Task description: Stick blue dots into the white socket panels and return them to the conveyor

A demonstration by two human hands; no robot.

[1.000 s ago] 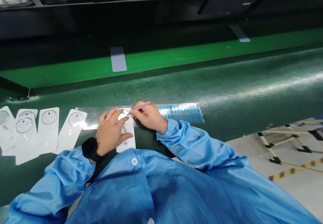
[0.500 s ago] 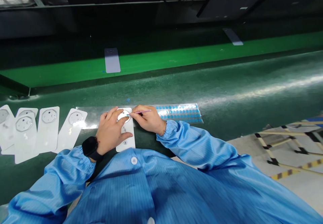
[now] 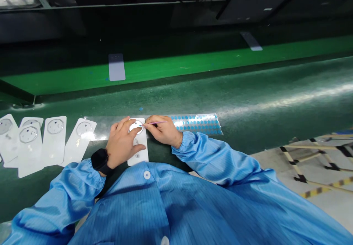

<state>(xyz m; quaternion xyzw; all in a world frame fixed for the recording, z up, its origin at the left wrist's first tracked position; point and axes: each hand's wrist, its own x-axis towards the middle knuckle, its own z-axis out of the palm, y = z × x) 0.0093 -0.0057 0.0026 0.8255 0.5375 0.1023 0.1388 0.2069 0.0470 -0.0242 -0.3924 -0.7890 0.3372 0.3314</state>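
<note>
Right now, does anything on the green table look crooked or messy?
Yes, at the left end of the row, one white card lies on top of the card behind it, so they overlap, while the cards to their right lie apart. The last card in that row also sits tilted.

the left hand (image 3: pixel 122 142) covers part of the card (image 3: pixel 140 153); the tip of the pink tool (image 3: pixel 157 122) is too small.

We're watching a pale blue smock (image 3: pixel 143 208) showing its fine darker pinstripes, and we're catching a slim pink pick (image 3: pixel 158 122) standing out beside white cards (image 3: pixel 52 155) printed with grey octagons. We're seeing rows of blue dots (image 3: pixel 197 123) shining on a clear sheet (image 3: pixel 102 129), a dark green belt (image 3: pixel 220 127) gleaming underneath, a black watch (image 3: pixel 99 161), and yellow-and-black striped tape (image 3: pixel 317 190) crossing a pale floor (image 3: pixel 275 164).
</note>
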